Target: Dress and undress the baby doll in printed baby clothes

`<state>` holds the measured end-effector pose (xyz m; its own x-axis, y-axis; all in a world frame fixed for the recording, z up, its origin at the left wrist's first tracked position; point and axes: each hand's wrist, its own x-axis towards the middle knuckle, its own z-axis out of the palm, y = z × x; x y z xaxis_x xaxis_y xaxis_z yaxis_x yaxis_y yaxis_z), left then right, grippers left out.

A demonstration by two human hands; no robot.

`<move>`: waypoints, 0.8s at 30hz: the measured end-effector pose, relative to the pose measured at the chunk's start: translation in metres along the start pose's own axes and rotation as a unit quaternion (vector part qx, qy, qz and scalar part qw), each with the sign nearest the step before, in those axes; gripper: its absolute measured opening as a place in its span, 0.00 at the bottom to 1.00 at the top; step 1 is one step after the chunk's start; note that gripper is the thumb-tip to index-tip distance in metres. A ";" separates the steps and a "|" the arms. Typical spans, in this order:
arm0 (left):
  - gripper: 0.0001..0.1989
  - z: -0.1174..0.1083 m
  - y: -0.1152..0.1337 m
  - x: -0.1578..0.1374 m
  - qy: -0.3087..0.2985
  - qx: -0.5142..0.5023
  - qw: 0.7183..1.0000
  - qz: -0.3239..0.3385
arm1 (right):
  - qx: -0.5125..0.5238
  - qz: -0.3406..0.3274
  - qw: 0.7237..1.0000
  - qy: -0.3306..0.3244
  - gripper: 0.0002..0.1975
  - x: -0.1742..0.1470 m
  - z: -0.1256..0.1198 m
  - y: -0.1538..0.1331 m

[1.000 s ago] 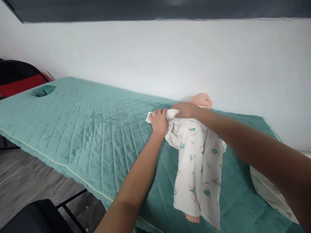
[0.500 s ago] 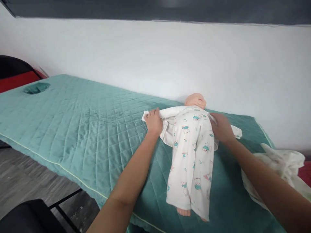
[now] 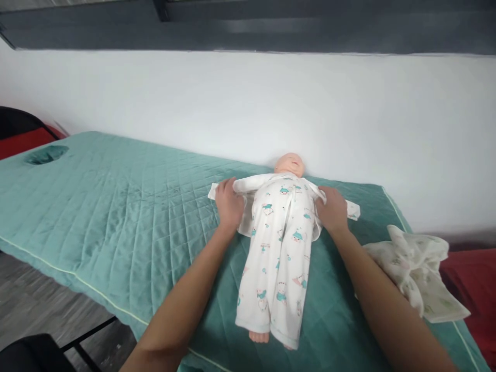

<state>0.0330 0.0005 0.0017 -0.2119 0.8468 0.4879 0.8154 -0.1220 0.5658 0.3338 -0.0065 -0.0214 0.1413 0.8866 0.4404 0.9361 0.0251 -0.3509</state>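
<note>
A baby doll (image 3: 290, 164) lies on its back, its head by the wall. It wears white printed trousers (image 3: 277, 248) drawn high over its torso, and bare toes show below the hems. Under them is a white shirt (image 3: 253, 183), its sleeves spread out to both sides. On the left, my left hand (image 3: 229, 204) is closed around a sleeve, with the cuff sticking out past the fingers. My right hand (image 3: 332, 206) pinches the shirt near the other shoulder, beside the right sleeve's cuff (image 3: 352, 210). Fabric inside both hands is mostly hidden.
A green quilted cover (image 3: 127, 222) with a hole (image 3: 47, 154) at the far left spreads over the bed. Crumpled pale cloth (image 3: 418, 268) lies at the right edge, near something red (image 3: 470, 289). A white wall (image 3: 174, 103) stands behind. A black chair (image 3: 34, 354) is at lower left.
The view has shifted, so the doll appears further left. My right hand has moved outward from the doll's side, drawing the shirt's shoulder fabric with it. My left hand stays at its sleeve.
</note>
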 end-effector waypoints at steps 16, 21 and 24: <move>0.21 0.090 0.195 -0.004 -0.325 0.241 0.871 0.279 | 0.021 0.013 0.999 0.022 0.17 -0.003 -0.005 -0.007; 0.22 0.095 0.202 -0.008 -0.328 0.274 0.859 0.283 | 0.033 0.032 0.999 0.022 0.16 -0.001 -0.005 -0.003; 0.22 0.092 0.200 -0.001 -0.331 0.275 0.855 0.290 | 0.055 0.047 0.996 0.046 0.16 0.002 -0.006 0.002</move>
<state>0.2462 0.0229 0.0536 0.5162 0.8565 -0.0047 0.8489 -0.5124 -0.1294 0.3378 -0.0079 -0.0159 0.2597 0.8418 0.4732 0.8769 -0.0003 -0.4807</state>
